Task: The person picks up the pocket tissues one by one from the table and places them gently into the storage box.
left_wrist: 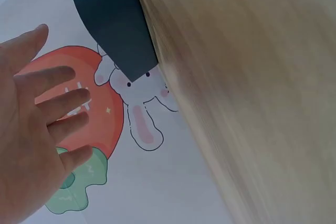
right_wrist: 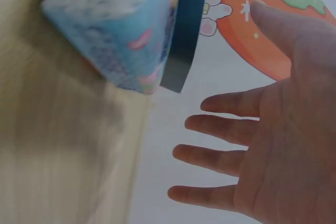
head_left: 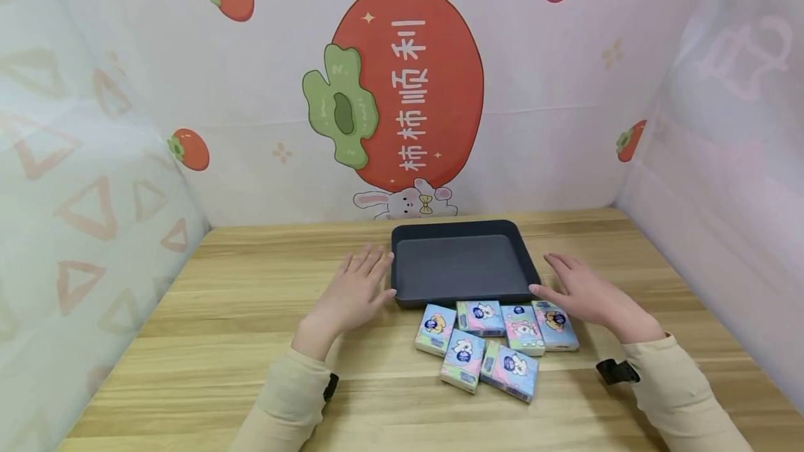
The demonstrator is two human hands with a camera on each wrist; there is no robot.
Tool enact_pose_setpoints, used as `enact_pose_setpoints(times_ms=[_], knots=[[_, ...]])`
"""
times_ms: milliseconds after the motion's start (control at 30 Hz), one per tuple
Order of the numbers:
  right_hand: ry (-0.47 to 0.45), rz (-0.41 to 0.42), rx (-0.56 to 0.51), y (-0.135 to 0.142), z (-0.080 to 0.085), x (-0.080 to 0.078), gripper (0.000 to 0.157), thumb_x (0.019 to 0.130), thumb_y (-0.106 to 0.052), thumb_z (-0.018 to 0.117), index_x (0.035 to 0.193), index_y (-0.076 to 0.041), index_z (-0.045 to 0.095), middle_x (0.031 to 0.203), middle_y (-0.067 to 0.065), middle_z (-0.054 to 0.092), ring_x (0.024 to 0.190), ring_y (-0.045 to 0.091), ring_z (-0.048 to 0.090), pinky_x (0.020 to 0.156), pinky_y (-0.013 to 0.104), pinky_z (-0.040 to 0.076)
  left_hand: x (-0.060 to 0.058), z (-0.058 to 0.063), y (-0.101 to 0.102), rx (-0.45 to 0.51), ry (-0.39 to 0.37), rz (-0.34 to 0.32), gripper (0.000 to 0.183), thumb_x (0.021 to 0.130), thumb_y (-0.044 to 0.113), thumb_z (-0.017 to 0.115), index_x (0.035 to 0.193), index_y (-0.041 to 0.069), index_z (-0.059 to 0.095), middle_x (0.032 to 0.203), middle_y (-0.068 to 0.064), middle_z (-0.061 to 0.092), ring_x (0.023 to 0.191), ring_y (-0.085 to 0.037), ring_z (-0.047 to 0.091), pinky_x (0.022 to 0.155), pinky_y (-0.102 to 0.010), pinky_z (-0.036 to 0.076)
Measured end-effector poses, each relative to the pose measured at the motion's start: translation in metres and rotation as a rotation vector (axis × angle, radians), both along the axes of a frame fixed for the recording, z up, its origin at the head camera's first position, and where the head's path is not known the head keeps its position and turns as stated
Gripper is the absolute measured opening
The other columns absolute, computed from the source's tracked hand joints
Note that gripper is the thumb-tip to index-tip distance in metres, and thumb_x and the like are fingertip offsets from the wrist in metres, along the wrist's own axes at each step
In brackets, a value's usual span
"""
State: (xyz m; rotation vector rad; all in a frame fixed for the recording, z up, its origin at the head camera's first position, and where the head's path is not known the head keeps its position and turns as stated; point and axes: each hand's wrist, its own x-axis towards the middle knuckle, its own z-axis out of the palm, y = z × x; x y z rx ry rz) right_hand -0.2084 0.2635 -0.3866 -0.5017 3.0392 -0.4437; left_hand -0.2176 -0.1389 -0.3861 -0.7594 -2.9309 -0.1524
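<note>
Head view: a dark grey, shallow rectangular tray [head_left: 465, 267] lies between left hand [head_left: 352, 296] and right hand [head_left: 590, 293], fingers extended, apart, gripping nothing; the step appears to be an approach. Grasping calls for closing inward. Six pastel, box-shaped packets [head_left: 463, 360] obstruct its near side on the pale wooden tabletop [head_left: 251, 284].

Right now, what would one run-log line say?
left hand: by tray, left side | right hand: by tray, right side | six packs: on table, outside tray
</note>
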Motion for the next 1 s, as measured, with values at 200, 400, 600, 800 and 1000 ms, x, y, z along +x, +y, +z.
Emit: enact_pose_setpoints(times_ms=[200, 400, 600, 800, 1000], knots=[[-0.024, -0.008, -0.006, 0.007, -0.005, 0.003, 0.088, 0.091, -0.061, 0.046, 0.141, 0.01, 0.032, 0.141, 0.035, 0.035, 0.127, 0.052, 0.036, 0.102, 0.065, 0.035, 0.006, -0.001, 0.0, 0.002, -0.036, -0.022, 0.06, 0.098, 0.042, 0.046, 0.148, 0.011, 0.033, 0.155, -0.011, 0.029, 0.144, -0.032, 0.022, 0.119, -0.053, 0.017], [-0.022, -0.005, -0.001, 0.014, -0.007, 0.002, 0.082, 0.091, -0.058, 0.05, 0.135, 0.01, 0.042, 0.133, 0.035, 0.045, 0.119, 0.05, 0.047, 0.096, 0.062, 0.043, 0.01, -0.001, 0.0, -0.021, -0.074, -0.048, 0.055, 0.1, 0.04, 0.042, 0.147, 0.013, 0.036, 0.154, -0.009, 0.032, 0.144, -0.03, 0.024, 0.118, -0.053, 0.021], [-0.035, 0.029, -0.007, 0.017, -0.008, 0.0, 0.072, 0.087, -0.055, 0.059, 0.121, 0.008, 0.056, 0.114, 0.024, 0.06, 0.099, 0.037, 0.06, 0.084, 0.051, 0.053, 0.012, -0.001, 0.004, -0.032, -0.084, -0.077, 0.051, 0.1, 0.037, 0.043, 0.145, 0.011, 0.041, 0.152, -0.008, 0.035, 0.143, -0.029, 0.028, 0.117, -0.052, 0.022], [-0.099, 0.083, -0.001, 0.019, -0.008, -0.003, 0.066, 0.08, -0.052, 0.068, 0.11, 0.006, 0.061, 0.091, 0.006, 0.064, 0.08, 0.017, 0.061, 0.07, 0.034, 0.054, 0.013, -0.003, 0.006, -0.044, -0.094, -0.101, 0.049, 0.1, 0.034, 0.044, 0.143, 0.01, 0.043, 0.15, -0.008, 0.039, 0.14, -0.029, 0.033, 0.117, -0.05, 0.026], [-0.203, 0.077, 0.002, 0.022, -0.006, -0.002, 0.062, 0.077, -0.051, 0.073, 0.102, 0.004, 0.059, 0.079, -0.002, 0.057, 0.071, 0.01, 0.052, 0.062, 0.026, 0.047, 0.015, -0.004, 0.006, -0.038, -0.109, -0.12, 0.046, 0.1, 0.03, 0.046, 0.141, 0.009, 0.045, 0.148, -0.009, 0.042, 0.14, -0.028, 0.034, 0.116, -0.05, 0.027]])
